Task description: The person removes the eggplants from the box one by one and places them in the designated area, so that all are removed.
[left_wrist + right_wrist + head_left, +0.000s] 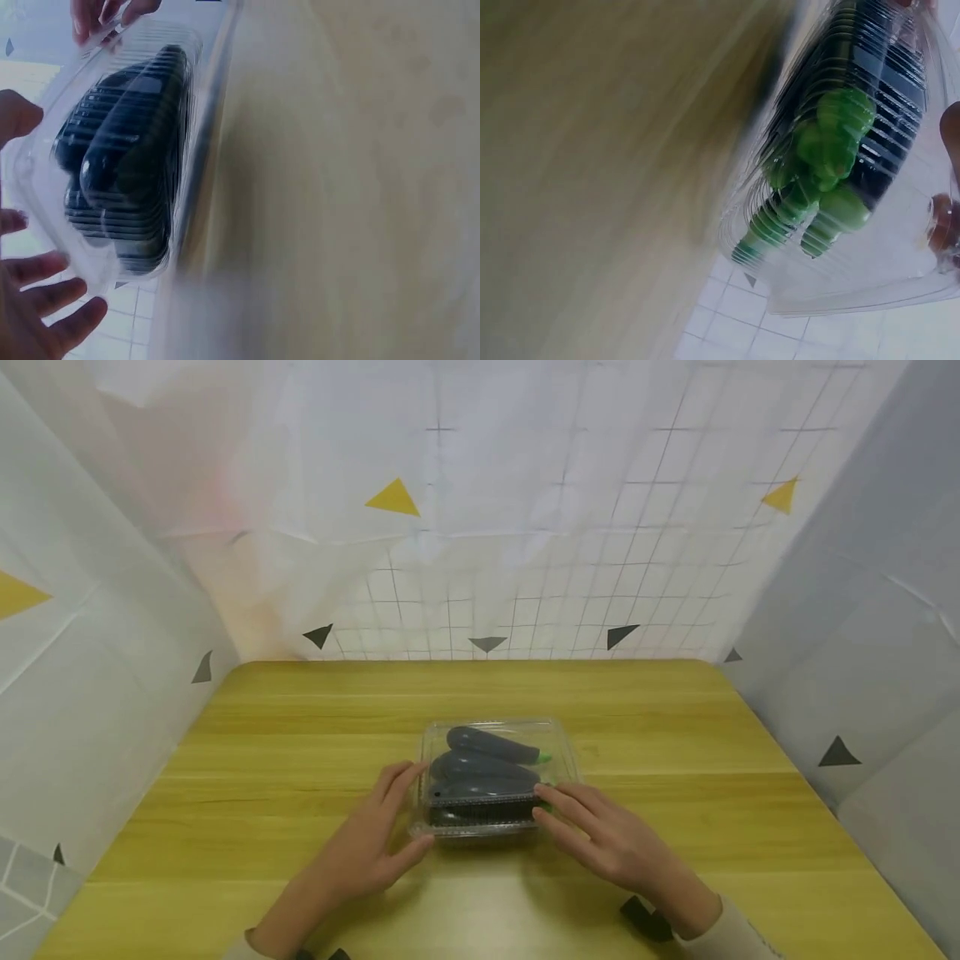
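**Clear box of aubergines between two hands**

Both wrist views are blurred, and ribbed plastic obscures the fruit. The clamshell box [495, 777] sits mid-counter [300, 752], lid down, holding dark purple aubergines [487, 760] with green stems at 3 o'clock. The left hand [367, 847], at 9 o'clock, and right hand [600, 839], at 3 o'clock, rest straight-fingered against it, each grip relaxed.

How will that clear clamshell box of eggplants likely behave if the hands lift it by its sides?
The clear clamshell box looks thin-walled and ribbed, so it would probably flex under the left hand and right hand. The eggplants fill it, so it is likely bottom-heavy and unlikely to tip. Its glossy plastic may be slippery.
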A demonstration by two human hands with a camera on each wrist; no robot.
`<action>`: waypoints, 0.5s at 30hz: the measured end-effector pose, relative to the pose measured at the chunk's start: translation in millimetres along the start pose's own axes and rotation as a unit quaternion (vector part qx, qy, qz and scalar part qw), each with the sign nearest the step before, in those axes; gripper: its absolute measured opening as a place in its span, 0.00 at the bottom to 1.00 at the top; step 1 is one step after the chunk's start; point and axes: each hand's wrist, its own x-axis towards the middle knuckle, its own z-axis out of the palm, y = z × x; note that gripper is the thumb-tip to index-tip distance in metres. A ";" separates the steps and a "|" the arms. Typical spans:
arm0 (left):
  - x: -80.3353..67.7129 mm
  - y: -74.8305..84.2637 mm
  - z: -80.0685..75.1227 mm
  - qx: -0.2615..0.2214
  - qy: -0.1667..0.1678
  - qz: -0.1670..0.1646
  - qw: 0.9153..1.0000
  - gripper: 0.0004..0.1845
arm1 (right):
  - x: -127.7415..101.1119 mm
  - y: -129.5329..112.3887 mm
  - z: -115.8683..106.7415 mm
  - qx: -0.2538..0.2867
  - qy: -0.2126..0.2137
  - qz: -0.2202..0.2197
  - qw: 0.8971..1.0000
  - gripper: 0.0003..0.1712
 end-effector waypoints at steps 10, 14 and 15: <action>-2.5 -6.0 7.7 -0.075 0.028 -0.010 0.997 0.46 | 2.3 -0.2 0.5 -0.003 0.004 -0.017 1.000 0.17; -1.8 -8.0 9.2 -0.108 0.035 -0.016 0.993 0.43 | 4.9 0.6 1.0 -0.010 0.008 -0.033 0.999 0.16; -1.8 -8.4 9.4 -0.109 0.035 -0.016 0.993 0.43 | 5.4 0.7 1.0 -0.012 0.008 -0.036 0.999 0.16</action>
